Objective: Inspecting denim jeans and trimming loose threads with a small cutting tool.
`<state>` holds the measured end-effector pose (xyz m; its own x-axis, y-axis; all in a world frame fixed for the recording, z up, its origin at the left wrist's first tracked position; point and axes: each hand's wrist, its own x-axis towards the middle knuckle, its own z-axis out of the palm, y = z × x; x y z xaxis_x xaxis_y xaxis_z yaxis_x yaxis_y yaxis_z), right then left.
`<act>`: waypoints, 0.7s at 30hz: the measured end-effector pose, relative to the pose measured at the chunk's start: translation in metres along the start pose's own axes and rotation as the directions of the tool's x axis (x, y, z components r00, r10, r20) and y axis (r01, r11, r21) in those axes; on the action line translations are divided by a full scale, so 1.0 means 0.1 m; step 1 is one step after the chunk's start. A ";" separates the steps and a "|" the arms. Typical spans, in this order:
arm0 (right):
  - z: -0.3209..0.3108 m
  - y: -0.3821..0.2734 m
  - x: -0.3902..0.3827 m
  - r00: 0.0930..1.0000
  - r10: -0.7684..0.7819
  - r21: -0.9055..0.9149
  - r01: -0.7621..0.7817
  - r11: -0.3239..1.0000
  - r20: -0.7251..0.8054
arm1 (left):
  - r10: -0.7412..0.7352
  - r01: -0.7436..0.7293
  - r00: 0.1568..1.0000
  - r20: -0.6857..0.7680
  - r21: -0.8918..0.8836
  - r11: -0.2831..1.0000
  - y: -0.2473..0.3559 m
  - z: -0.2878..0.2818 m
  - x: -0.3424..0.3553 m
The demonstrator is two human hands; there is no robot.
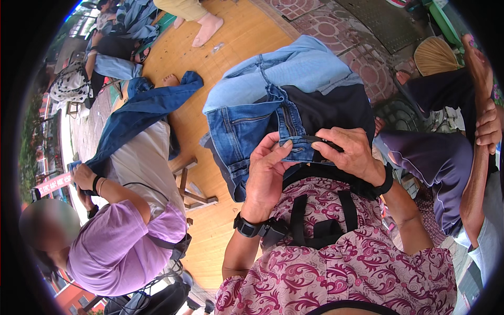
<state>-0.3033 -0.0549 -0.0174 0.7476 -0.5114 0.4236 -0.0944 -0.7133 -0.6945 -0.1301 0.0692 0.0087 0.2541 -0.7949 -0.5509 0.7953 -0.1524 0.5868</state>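
Observation:
A pair of blue jeans [220, 126] with a light blue leg and a dark patch of cloth lies across my lap, its waistband toward me. The open fly shows a metal zipper [287, 119]. My left hand [266, 170] pinches the waistband [300, 148] between thumb and fingers, left of the fly's end. My right hand [350, 155] is closed around a slim black tool [331, 145] at the right end of the waistband. Most of that tool lies under the fingers, so its kind is hidden.
Left of me, a person in a purple shirt [113, 244] holds dark blue jeans [131, 113]. A small wooden stool [191, 184] stands on the tan mat [236, 58]. At right sits a person in dark trousers [430, 163], near a woven fan [436, 55].

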 end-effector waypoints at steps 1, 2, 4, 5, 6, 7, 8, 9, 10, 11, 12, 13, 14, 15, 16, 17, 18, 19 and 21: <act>0.01 0.01 0.00 1.000 -0.005 0.007 0.005 1.000 -0.026 | 0.001 -0.001 1.000 0.006 -0.004 1.000 0.00 0.00 0.00; 0.02 0.02 -0.01 0.999 -0.009 0.014 0.010 1.000 -0.053 | 0.001 -0.001 1.000 0.013 -0.007 1.000 0.00 0.00 0.00; 0.05 0.10 -0.04 0.995 -0.074 -0.043 0.071 0.997 -0.068 | 0.000 0.001 1.000 0.031 -0.011 1.000 -0.01 -0.04 0.01; 0.05 0.12 -0.05 0.987 -0.140 -0.100 0.132 0.986 -0.078 | -0.001 0.002 0.999 0.050 -0.014 1.000 -0.01 -0.06 0.01; 0.04 0.10 -0.04 0.987 -0.140 -0.099 0.132 0.986 -0.077 | -0.002 0.003 0.999 0.049 -0.015 1.000 -0.01 -0.05 0.00; 0.00 0.05 -0.02 0.996 -0.069 -0.033 0.067 0.997 -0.053 | 0.005 -0.004 1.000 0.029 -0.011 1.000 0.00 -0.04 -0.02; -0.02 0.02 -0.01 1.000 0.001 0.032 0.000 1.000 -0.024 | 0.011 -0.011 1.000 0.009 -0.006 1.000 0.00 -0.04 -0.03; -0.03 -0.01 0.00 1.000 0.001 0.032 0.000 1.000 -0.024 | 0.011 -0.011 1.000 0.009 -0.006 1.000 0.00 -0.05 -0.03; -0.03 -0.02 0.00 1.000 0.025 0.046 -0.025 0.999 0.009 | 0.018 -0.018 1.000 0.012 0.013 1.000 0.01 -0.06 -0.03; -0.04 -0.03 0.01 0.998 0.048 0.059 -0.050 0.997 0.042 | 0.024 -0.025 1.000 0.014 0.033 0.999 0.01 -0.07 -0.04; -0.03 -0.03 0.00 0.998 0.048 0.060 -0.050 0.997 0.042 | 0.025 -0.025 1.000 0.014 0.033 0.999 0.01 -0.06 -0.04; -0.01 -0.02 0.00 0.999 0.047 0.066 -0.049 0.997 0.027 | 0.038 -0.039 0.999 0.021 0.042 0.998 0.01 -0.06 -0.04; -0.01 -0.02 0.00 0.999 0.047 0.071 -0.048 0.996 0.013 | 0.052 -0.053 0.998 0.028 0.051 0.997 0.01 -0.05 -0.05; 0.00 -0.02 0.00 0.999 0.047 0.072 -0.048 0.996 0.013 | 0.052 -0.053 0.998 0.028 0.051 0.997 0.00 -0.05 -0.04; -0.01 -0.02 0.01 1.000 0.024 0.051 -0.024 0.998 0.008 | 0.063 -0.064 0.998 0.024 0.047 0.997 0.00 -0.05 -0.04; -0.01 -0.02 0.02 1.000 0.000 0.030 0.000 1.000 0.004 | 0.075 -0.076 0.997 0.020 0.043 0.996 0.00 -0.05 -0.04; -0.01 -0.01 0.02 1.000 0.000 0.029 0.000 1.000 0.004 | 0.075 -0.076 0.997 0.020 0.043 0.996 -0.01 -0.06 -0.04; -0.01 -0.01 0.02 1.000 -0.005 0.029 0.005 1.000 0.009 | 0.068 -0.068 0.998 0.020 0.028 0.997 -0.02 -0.08 -0.03; -0.01 0.00 0.01 1.000 -0.009 0.028 0.009 1.000 0.015 | 0.060 -0.060 0.998 0.020 0.014 0.998 -0.02 -0.09 -0.03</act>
<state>-0.3028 -0.0556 -0.0165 0.7583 -0.4975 0.4212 -0.0693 -0.7040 -0.7068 -0.1271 0.0772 0.0034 0.2905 -0.8139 -0.5031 0.7708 -0.1125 0.6271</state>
